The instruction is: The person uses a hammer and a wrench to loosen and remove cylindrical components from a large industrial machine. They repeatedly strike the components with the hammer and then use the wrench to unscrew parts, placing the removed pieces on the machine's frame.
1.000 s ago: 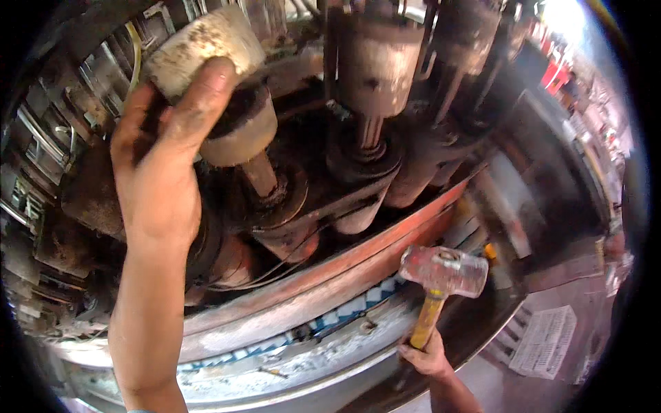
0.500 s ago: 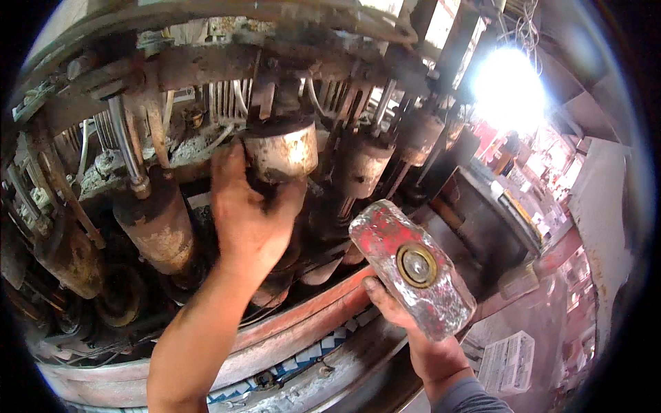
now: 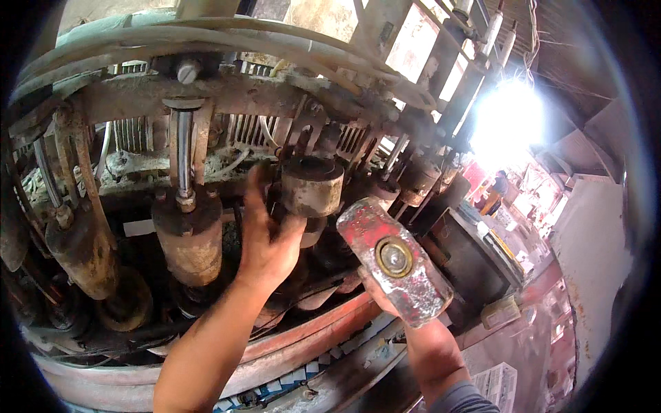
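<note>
My left hand [image 3: 268, 237] is raised at the left side of a short, dirty pale metal cylinder [image 3: 313, 193] with a dark top. Its fingers and thumb are spread apart; the thumb is near the cylinder's lower edge, and whether it touches I cannot tell. In my right hand [image 3: 377, 292] is a sledgehammer [image 3: 420, 286], its worn head with flaked red paint turned up and a brass-coloured ring round the eye. The hammer head hides the handle and most of my fingers. It is just right of and below the cylinder.
More hanging cylinders on rods, such as a rusty one [image 3: 186, 241], line the curved machine. A red curved rim [image 3: 317, 323] runs below. Hoses [image 3: 227, 31] arch overhead. At the right are a dark metal box [image 3: 468, 248], a bright lamp [image 3: 509, 120] and a distant person [image 3: 497, 189].
My left hand has loosened from around the cylinder, and its fingers have spread at the left. The sledgehammer has shifted slightly left. The whole view has turned a little.
</note>
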Available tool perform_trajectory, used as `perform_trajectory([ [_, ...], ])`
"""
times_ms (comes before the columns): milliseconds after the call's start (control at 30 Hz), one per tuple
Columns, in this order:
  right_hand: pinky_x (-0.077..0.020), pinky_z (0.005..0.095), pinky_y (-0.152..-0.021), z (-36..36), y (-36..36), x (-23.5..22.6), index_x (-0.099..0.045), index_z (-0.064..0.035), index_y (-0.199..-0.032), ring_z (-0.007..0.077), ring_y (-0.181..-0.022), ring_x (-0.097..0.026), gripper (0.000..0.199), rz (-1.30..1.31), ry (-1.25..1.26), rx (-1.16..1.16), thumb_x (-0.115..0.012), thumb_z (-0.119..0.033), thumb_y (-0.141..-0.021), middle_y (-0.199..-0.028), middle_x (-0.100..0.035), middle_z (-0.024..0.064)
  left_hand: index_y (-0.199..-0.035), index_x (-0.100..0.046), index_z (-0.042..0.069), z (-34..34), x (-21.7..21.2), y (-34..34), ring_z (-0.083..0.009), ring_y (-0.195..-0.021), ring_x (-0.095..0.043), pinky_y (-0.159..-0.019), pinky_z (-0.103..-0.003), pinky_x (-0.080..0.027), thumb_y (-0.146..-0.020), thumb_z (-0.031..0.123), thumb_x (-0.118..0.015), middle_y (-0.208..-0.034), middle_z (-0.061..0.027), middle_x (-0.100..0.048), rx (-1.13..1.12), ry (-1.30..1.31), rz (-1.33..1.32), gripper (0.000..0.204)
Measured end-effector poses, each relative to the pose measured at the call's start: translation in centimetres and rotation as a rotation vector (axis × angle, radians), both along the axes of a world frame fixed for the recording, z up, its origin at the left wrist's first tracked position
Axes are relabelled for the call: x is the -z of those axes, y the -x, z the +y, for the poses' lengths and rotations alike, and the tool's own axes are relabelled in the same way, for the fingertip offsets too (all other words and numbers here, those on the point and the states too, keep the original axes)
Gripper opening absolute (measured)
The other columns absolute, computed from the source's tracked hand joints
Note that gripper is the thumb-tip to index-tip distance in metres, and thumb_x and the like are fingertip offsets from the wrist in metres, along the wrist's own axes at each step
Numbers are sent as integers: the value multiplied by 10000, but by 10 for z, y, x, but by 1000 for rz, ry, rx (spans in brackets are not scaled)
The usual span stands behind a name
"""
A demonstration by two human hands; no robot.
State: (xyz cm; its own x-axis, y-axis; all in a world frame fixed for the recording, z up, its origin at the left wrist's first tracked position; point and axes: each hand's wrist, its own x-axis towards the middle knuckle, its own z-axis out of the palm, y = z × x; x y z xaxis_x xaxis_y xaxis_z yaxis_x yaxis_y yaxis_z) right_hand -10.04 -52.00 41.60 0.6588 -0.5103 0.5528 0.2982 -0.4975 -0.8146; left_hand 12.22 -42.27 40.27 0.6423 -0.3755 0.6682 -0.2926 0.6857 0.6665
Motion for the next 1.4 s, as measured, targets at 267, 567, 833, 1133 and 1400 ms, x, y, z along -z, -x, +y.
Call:
perform_trajectory([
  [267, -533, 338, -777, -3, 5, -29, -610, -50, -1156, 260, -901, -665, 446, 300, 605, 237, -749, -225, -771, -1018, -684, 102, -1445, -256, -45, -12, -10, 23, -282, -1189, -528, -1006, -367, -417, -764, 81, -590, -1298, -202, -523, -176, -101, -129, 769],
  [567, -517, 306, -724, 10, -34, -35, -640, 8, -1068, 259, -796, -681, 408, 183, 837, 318, -772, -112, -701, -933, -675, 136, -1484, -230, 30, 17, -21, 7, -221, -1193, -511, -1015, -354, -414, -751, 127, -711, -1357, -134, -475, 271, 59, -14, 882],
  [833, -500, 349, -813, 17, -27, -29, -560, 17, -1210, 236, -942, -611, 433, 183, 754, 225, -709, -47, -808, -1036, -637, 74, -1482, -311, 77, 18, -13, 2, -214, -1204, -504, -1022, -347, -416, -739, 87, -804, -1361, -111, -503, 233, -21, 91, 892],
  [1133, -424, 239, -449, 27, -7, -12, -491, -29, -960, 76, -504, -511, 225, 247, -241, 129, -686, -99, -873, -686, -554, 8, -1464, -308, 30, 14, -18, -3, -217, -1254, -467, -1065, -361, -372, -707, 75, -794, -1376, -112, -478, 291, 26, 92, 900],
  [1400, -468, 241, -573, 37, -4, 8, -501, 18, -1139, 83, -640, -550, 351, 342, -186, 220, -689, -116, -874, -783, -569, 17, -1455, -349, 18, 13, -22, 5, -197, -1221, -501, -1049, -345, -383, -835, 196, -751, -1348, -106, -525, 171, 7, 51, 760],
])
